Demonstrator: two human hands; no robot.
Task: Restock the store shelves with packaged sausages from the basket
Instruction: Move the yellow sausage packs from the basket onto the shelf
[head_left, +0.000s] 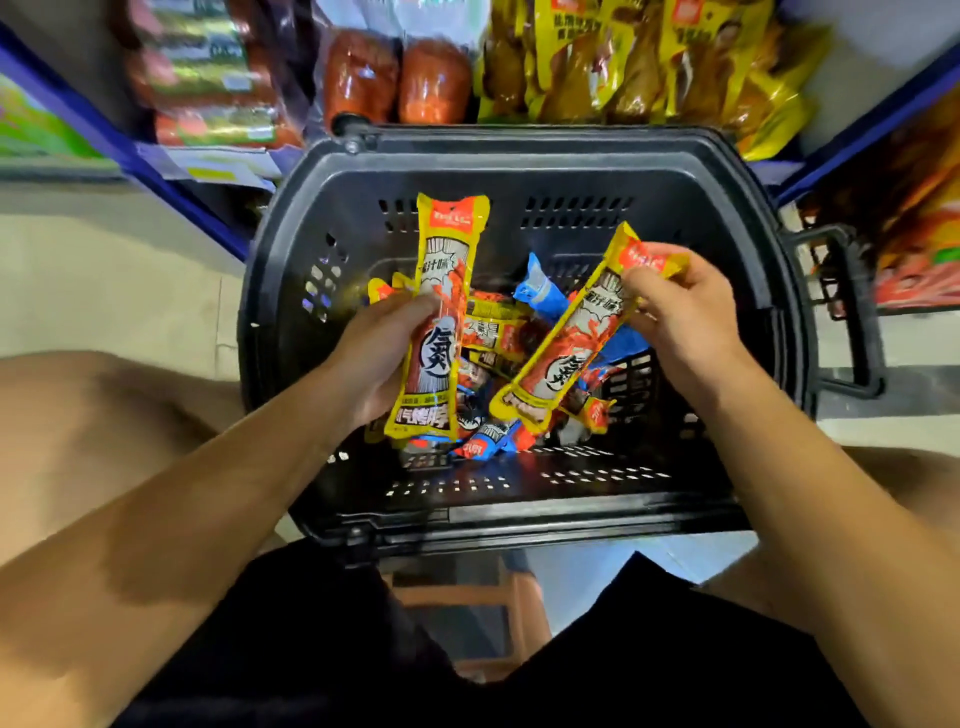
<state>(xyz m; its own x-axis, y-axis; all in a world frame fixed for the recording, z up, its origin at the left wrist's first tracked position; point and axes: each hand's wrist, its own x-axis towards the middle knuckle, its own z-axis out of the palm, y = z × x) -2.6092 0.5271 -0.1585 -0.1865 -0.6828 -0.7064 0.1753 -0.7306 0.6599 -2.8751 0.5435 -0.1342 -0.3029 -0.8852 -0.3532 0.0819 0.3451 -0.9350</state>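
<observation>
2 yellow-wrapped sausage packs are up out of the black plastic basket (519, 156), 1 in each hand, which suggests the person is gathering matching packs before carrying them to the shelf. The left hand (382, 353) wraps its fingers and thumb around the lower half of the left sausage pack (441, 312), holding it nearly upright with the printed face toward the camera; that grip near the bottom leaves the label readable and the top end free to slide into a row. The right hand (680, 312) pinches the right sausage pack (576, 332) by its upper end, so the pack hangs tilted, its lower end pointing down toward the pile; this looks like a pick just lifted clear rather than a settled carrying hold. Beneath both, the remaining packs (493, 343), yellow ones mixed with blue ones, lie loose on the basket floor, so a good part of the restocking appears still to be done. Beyond the far rim stands the store shelf (218, 166) with red sausage chubs (397, 78) and yellow pouches (623, 62), close enough to reach from a seated or crouched position.
</observation>
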